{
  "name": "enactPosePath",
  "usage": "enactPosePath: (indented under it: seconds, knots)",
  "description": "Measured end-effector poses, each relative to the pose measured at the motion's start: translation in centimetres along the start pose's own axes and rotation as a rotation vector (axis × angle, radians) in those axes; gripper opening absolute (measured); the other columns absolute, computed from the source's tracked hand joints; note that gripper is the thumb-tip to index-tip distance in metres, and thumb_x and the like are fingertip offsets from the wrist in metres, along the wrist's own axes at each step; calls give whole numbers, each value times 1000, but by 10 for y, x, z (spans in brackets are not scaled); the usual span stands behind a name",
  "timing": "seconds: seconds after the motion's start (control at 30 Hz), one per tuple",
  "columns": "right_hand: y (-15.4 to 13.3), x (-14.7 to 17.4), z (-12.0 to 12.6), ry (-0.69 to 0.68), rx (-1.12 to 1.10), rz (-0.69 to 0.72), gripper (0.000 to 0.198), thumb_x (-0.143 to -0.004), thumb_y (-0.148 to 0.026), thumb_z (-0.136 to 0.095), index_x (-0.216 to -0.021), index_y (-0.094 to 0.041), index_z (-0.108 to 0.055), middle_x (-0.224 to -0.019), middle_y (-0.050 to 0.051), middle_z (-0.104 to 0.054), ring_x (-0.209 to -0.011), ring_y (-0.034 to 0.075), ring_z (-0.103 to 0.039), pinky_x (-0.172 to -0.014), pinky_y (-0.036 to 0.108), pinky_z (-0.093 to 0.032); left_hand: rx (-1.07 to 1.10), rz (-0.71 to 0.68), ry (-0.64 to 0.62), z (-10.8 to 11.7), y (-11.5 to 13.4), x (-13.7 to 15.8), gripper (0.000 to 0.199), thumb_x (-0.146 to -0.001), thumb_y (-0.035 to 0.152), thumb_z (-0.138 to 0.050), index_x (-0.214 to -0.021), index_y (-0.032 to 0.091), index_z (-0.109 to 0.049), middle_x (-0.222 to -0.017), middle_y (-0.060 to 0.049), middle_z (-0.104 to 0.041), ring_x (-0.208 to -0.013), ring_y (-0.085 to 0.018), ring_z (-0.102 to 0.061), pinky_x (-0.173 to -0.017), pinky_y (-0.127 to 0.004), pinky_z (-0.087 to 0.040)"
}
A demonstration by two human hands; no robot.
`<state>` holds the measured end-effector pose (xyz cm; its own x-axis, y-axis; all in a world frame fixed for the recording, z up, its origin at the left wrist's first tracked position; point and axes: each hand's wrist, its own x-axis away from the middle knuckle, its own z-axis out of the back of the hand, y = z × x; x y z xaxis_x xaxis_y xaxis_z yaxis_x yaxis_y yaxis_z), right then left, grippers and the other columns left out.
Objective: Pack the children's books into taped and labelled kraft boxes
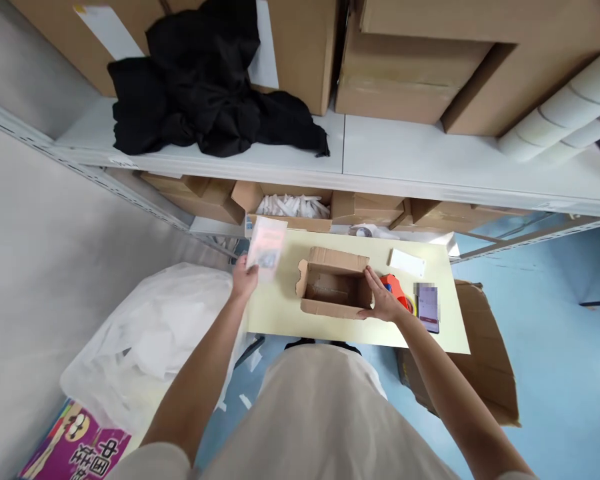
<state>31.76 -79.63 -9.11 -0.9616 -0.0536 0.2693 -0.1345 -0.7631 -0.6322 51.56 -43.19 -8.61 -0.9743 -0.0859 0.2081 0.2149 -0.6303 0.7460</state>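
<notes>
My left hand (244, 279) pinches the lower edge of a flat, pinkish-white packet (266, 245), raised over the left end of the table. The packet is blurred, so what is in it cannot be made out. A small cardboard box (333, 311) sits on the table with its top open and a flap out to the left; its visible inside is bare cardboard. My right hand (381, 300) grips the box's right end, fingers on the far corner and thumb on the near one. Just right of that hand lies a red tape dispenser (396, 288).
The pale yellow table (280, 313) also bears a phone (428, 308) and a white pad (407, 263). Behind it, a shelf box (293, 207) holds white pieces. A shelf with black cloth (205, 93) hangs above. White plastic bags (155, 327) bulge at left; a large carton (480, 360) stands right.
</notes>
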Motion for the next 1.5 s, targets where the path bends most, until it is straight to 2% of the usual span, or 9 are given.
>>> enactPosePath:
  seconds: [0.1,0.2,0.4,0.57,0.87,0.97,1.2,1.33,1.5]
  knots:
    - [2,0,-2,7,-22,38,129,-60,-44,-79,-147,-28,15,-157,11,8,-143,30,-15,-111,46,-30,-35,-361,144,42,34,19,29,-77,21,-51,-105,17,-57,-99,-7,-61,-96,-22,-59,-89,-34,-48]
    - [5,0,-5,10,-41,45,132,-58,-45,-79,-147,-27,17,-157,12,7,-143,29,-12,-112,45,-28,-100,-660,51,55,77,42,27,-79,23,-48,-104,18,-59,-102,-6,-57,-100,-22,-56,-91,-33,-47]
    - [5,0,-5,14,-77,7,139,-56,-42,-81,-145,-20,22,-156,18,-2,-143,31,-13,-114,45,-25,-270,-774,-404,-13,122,78,35,-73,5,-41,-100,18,-61,-100,-7,-57,-97,-21,-56,-90,-33,-46]
    - [4,2,-3,34,-88,1,140,-54,-42,-82,-146,-18,21,-156,19,-7,-140,32,-24,-113,42,-28,-361,-696,-528,-64,112,88,41,-70,1,-41,-101,19,-62,-102,-8,-58,-99,-23,-56,-87,-35,-46]
    - [2,3,0,24,-78,20,139,-54,-41,-81,-145,-21,23,-156,16,-7,-141,29,-23,-112,40,-30,-455,-586,-639,-114,85,85,36,-66,2,-51,-92,23,-64,-97,-7,-64,-95,-24,-62,-85,-35,-48]
    - [3,2,0,26,-63,33,140,-54,-43,-81,-145,-21,22,-156,17,-9,-139,30,-27,-111,41,-32,-451,-580,-617,-122,78,93,45,-68,4,-52,-110,20,-60,-111,-12,-62,-105,-27,-60,-92,-38,-46]
    - [3,2,0,-6,-66,11,142,-53,-49,-81,-145,-21,23,-156,18,-6,-140,29,-24,-112,41,-29,-226,-819,-329,-80,53,128,50,-85,20,-45,-135,21,-39,-147,-13,-33,-139,-27,-27,-113,-45,-26]
    - [4,7,-1,-4,-81,15,142,-53,-53,-80,-144,-23,25,-157,17,1,-141,30,-20,-112,44,-28,-71,-639,-100,-52,20,121,73,-83,42,-55,-143,16,-21,-150,-20,-24,-141,-31,-22,-112,-50,-26]
    - [11,20,-12,122,-191,-38,126,-67,-58,-69,-143,-26,26,-155,16,16,-139,34,-24,-107,52,-31,-3,-509,-425,-47,-4,98,88,-80,55,-54,-147,18,-12,-151,-19,-25,-139,-30,-25,-112,-49,-25]
